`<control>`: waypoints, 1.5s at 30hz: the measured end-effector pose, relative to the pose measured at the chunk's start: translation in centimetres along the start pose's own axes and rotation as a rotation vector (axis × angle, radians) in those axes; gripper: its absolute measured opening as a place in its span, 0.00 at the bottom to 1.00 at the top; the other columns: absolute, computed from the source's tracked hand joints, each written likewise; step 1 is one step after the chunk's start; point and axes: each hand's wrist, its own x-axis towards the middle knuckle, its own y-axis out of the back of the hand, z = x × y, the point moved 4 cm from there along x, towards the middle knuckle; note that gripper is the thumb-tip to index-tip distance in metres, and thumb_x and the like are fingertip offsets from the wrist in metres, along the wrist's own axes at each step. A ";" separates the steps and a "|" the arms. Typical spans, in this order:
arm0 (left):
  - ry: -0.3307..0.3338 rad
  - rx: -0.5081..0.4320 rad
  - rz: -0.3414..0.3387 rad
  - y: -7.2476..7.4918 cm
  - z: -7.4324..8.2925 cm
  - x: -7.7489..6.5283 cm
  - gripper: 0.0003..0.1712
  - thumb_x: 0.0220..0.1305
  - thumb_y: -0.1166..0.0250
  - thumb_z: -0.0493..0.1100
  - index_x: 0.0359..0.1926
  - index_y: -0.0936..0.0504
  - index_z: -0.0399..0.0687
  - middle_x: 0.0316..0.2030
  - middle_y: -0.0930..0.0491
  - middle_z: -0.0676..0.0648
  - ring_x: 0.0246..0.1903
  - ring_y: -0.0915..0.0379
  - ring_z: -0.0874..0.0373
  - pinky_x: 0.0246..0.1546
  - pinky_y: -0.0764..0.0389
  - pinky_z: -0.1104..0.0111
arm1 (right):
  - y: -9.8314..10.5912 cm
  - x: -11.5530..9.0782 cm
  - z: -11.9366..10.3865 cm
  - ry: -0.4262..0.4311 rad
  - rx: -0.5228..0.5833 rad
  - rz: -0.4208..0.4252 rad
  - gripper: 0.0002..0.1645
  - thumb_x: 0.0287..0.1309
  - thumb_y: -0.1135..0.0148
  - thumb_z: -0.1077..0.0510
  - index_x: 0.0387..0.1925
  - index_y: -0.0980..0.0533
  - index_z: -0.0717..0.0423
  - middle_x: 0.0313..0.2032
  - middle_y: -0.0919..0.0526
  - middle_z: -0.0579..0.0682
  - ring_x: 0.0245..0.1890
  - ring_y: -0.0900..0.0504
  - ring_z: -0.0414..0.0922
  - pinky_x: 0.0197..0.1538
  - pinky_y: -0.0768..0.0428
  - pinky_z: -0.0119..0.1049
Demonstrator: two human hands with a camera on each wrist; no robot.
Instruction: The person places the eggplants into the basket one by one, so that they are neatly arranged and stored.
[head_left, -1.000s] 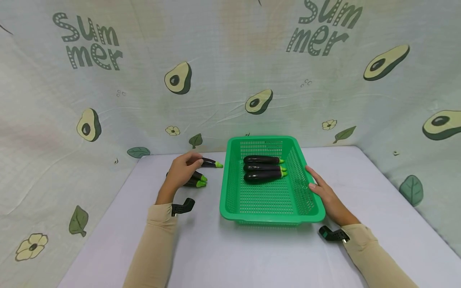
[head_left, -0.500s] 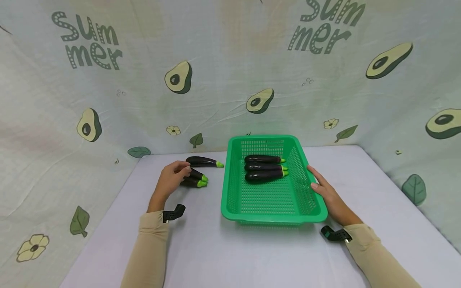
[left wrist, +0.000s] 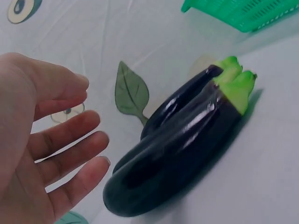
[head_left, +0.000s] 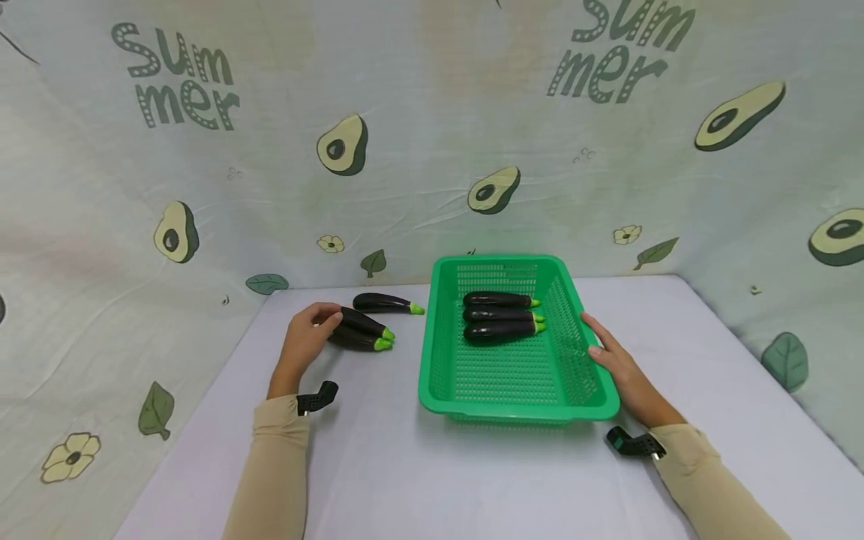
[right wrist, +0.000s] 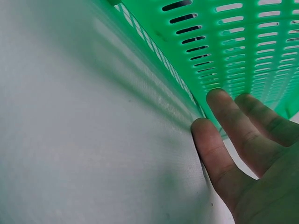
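My left hand (head_left: 302,346) hovers beside two dark eggplants, the upper eggplant (head_left: 363,323) and the lower eggplant (head_left: 354,340), which lie together with green stems to the right. In the left wrist view its fingers (left wrist: 77,151) are loosely bent, with a gap between them and the nearer eggplant (left wrist: 173,158). Behind this pair lies a single eggplant (head_left: 382,303). A green perforated basket (head_left: 520,412) holds three eggplants (head_left: 499,331) in a row. My right hand (head_left: 631,384) rests against its right side; in the right wrist view, fairly straight fingers (right wrist: 233,126) touch the outer wall.
White cloth covers the table (head_left: 378,465). Directly behind it hangs a printed cloth backdrop (head_left: 405,112) with avocados and leaves. The basket stands near the table's back edge, right of the loose eggplants.
My left hand has drawn back leftward and nearer from the single eggplant, which now shows fully, to the left ends of the pair. The right hand stays at the basket.
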 end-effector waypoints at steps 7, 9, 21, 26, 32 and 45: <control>-0.011 0.074 0.016 0.4 -0.7 -0.3 0.18 0.73 0.39 0.48 0.57 0.20 0.43 0.55 0.21 0.41 0.59 0.29 0.45 0.60 0.30 0.48 | -0.1 -0.1 0.0 -0.001 0.007 -0.020 0.34 0.79 0.63 0.46 0.80 0.58 0.31 0.79 0.62 0.53 0.71 0.51 0.58 0.61 0.39 0.46; -0.009 0.075 0.018 0.5 -0.9 -0.3 0.19 0.73 0.39 0.48 0.57 0.20 0.43 0.56 0.22 0.41 0.59 0.29 0.45 0.60 0.30 0.49 | 0.0 -0.1 0.1 0.001 0.005 -0.019 0.34 0.80 0.63 0.46 0.80 0.58 0.31 0.79 0.62 0.54 0.70 0.49 0.55 0.59 0.37 0.39; 0.035 0.026 0.011 0.6 -2.8 0.0 0.22 0.71 0.36 0.47 0.60 0.21 0.40 0.61 0.26 0.39 0.64 0.34 0.42 0.63 0.32 0.50 | 0.1 -0.1 0.1 0.002 -0.010 -0.007 0.34 0.80 0.63 0.46 0.80 0.58 0.32 0.79 0.60 0.55 0.67 0.46 0.48 0.56 0.36 0.32; 0.016 0.065 -0.041 0.2 -3.4 0.1 0.24 0.70 0.35 0.49 0.62 0.22 0.42 0.67 0.32 0.39 0.69 0.40 0.41 0.65 0.34 0.49 | 0.2 0.0 0.2 0.007 -0.012 0.000 0.34 0.80 0.63 0.46 0.80 0.57 0.32 0.79 0.59 0.54 0.66 0.45 0.47 0.56 0.36 0.33; -0.028 0.084 -0.078 -0.1 -3.8 0.1 0.23 0.69 0.34 0.43 0.62 0.22 0.43 0.68 0.33 0.39 0.70 0.43 0.42 0.65 0.35 0.47 | 0.1 -0.1 0.2 0.000 -0.004 -0.007 0.34 0.80 0.63 0.46 0.80 0.58 0.32 0.79 0.61 0.54 0.69 0.48 0.52 0.57 0.37 0.35; 0.009 0.134 -0.106 -0.5 -4.3 -0.1 0.22 0.66 0.32 0.43 0.60 0.20 0.44 0.65 0.32 0.39 0.67 0.39 0.41 0.63 0.32 0.47 | 0.0 -0.2 0.0 -0.004 0.014 -0.002 0.35 0.79 0.62 0.47 0.80 0.57 0.34 0.78 0.60 0.56 0.68 0.47 0.53 0.55 0.36 0.28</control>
